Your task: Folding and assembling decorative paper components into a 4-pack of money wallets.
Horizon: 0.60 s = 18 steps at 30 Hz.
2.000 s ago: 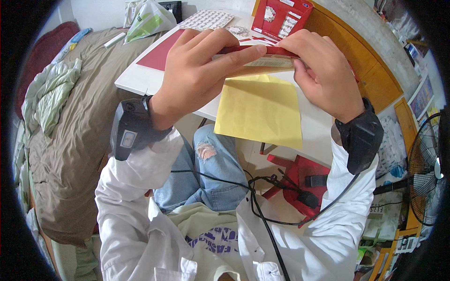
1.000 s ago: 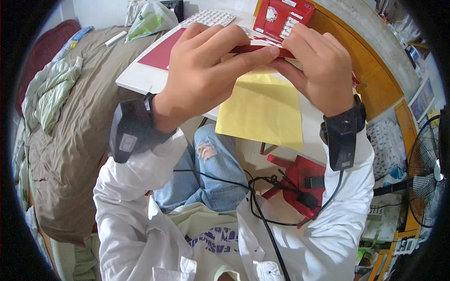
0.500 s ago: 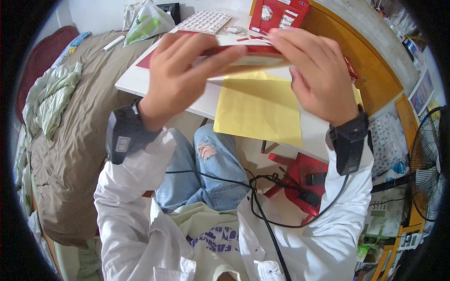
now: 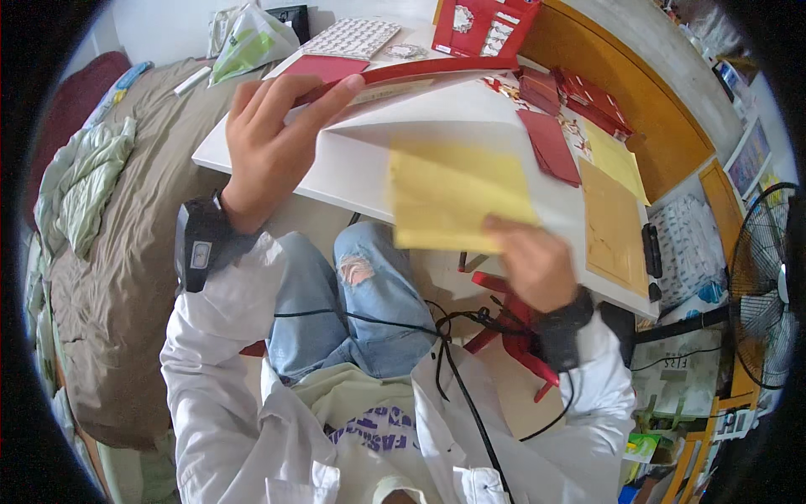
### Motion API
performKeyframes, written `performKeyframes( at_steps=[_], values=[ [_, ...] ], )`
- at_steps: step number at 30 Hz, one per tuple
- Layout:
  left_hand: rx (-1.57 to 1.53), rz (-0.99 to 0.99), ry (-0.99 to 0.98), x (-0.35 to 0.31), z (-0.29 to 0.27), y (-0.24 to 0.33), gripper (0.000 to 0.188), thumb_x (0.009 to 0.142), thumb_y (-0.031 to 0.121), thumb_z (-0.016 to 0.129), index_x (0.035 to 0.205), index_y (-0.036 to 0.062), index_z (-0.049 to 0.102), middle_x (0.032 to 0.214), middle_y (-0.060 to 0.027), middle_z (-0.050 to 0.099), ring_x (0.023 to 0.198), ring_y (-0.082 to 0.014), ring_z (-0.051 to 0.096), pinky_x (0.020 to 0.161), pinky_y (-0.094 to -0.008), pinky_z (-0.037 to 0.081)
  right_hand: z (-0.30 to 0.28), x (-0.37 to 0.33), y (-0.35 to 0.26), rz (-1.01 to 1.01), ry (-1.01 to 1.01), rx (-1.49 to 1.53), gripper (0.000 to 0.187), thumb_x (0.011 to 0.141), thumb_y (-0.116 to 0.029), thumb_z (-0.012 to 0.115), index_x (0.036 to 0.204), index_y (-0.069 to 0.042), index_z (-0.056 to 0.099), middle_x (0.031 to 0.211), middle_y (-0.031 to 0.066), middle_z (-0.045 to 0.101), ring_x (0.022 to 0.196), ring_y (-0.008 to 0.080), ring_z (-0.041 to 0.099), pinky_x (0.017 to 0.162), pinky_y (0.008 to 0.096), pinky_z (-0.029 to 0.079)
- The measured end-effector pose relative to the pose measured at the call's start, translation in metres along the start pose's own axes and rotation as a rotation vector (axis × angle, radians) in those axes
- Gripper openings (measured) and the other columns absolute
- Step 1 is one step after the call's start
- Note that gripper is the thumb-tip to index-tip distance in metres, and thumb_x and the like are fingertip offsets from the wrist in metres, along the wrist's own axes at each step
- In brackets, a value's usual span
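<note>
My left hand (image 4: 281, 134) is raised over the table's left side. It is closed on a thin, flat red panel (image 4: 437, 69) seen nearly edge-on, with a pale underside; the exact kind cannot be made out. Close to the table's front edge, my right hand (image 4: 537, 262), somewhat blurred, pinches the near right part of a yellow sheet of paper (image 4: 457, 193). The sheet is smeared by motion and partly overhangs the front edge.
The white table (image 4: 336, 172) bears red card pieces (image 4: 550, 147), tan sheets (image 4: 613, 227) at right and a red decorated box (image 4: 487, 29) at the back. A patterned board (image 4: 351, 39) lies far left. A fan (image 4: 760, 286), red stool (image 4: 504, 328) and black cable (image 4: 470, 386) are nearby.
My right hand has let go of the red panel, come down toward me and taken hold of the yellow sheet. The left hand keeps the panel, slightly lower and further left.
</note>
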<state>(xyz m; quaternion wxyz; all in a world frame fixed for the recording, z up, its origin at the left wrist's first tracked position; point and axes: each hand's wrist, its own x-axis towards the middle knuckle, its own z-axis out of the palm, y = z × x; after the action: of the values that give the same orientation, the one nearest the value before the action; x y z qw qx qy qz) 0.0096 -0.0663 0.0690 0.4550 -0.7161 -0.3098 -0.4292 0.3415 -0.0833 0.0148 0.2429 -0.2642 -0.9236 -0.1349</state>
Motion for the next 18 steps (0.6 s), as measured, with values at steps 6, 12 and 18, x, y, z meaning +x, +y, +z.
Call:
performKeyframes(
  at_steps=[6, 12, 18],
  values=[
    [0.025, -0.049, -0.036, 0.0, 0.005, 0.002, 0.046, 0.065, 0.001, 0.064, 0.107, 0.0183, 0.07, 0.081, 0.0018, 0.058, 0.068, -0.0124, 0.056, 0.061, -0.0277, 0.037, -0.139, -0.053, 0.138, 0.439, 0.573, -0.461, 0.023, 0.093, -0.016, 0.053, 0.104, 0.001, 0.063, 0.094, 0.0193, 0.065, 0.081, 0.0282, 0.063, 0.071, 0.0332, 0.048],
    [-0.054, -0.031, -0.163, -0.006, 0.013, 0.017, 0.031, 0.069, 0.003, 0.07, 0.098, 0.0131, 0.071, 0.085, -0.0008, 0.063, 0.071, -0.0156, 0.055, 0.067, -0.0281, 0.042, -0.214, -0.027, 0.197, 0.487, 0.925, -0.841, 0.028, 0.093, -0.012, 0.047, 0.116, -0.005, 0.061, 0.109, 0.017, 0.064, 0.096, 0.0305, 0.062, 0.083, 0.0358, 0.048],
    [-0.059, 0.074, -0.201, -0.02, 0.022, 0.022, 0.038, 0.066, 0.014, 0.068, 0.104, 0.0177, 0.071, 0.089, -0.0003, 0.06, 0.077, -0.0135, 0.058, 0.066, -0.0282, 0.041, -0.131, -0.057, 0.308, 0.411, 0.342, -0.738, 0.04, 0.087, -0.003, 0.043, 0.125, -0.01, 0.054, 0.124, 0.013, 0.057, 0.115, 0.0277, 0.054, 0.098, 0.0366, 0.042]
  ],
)
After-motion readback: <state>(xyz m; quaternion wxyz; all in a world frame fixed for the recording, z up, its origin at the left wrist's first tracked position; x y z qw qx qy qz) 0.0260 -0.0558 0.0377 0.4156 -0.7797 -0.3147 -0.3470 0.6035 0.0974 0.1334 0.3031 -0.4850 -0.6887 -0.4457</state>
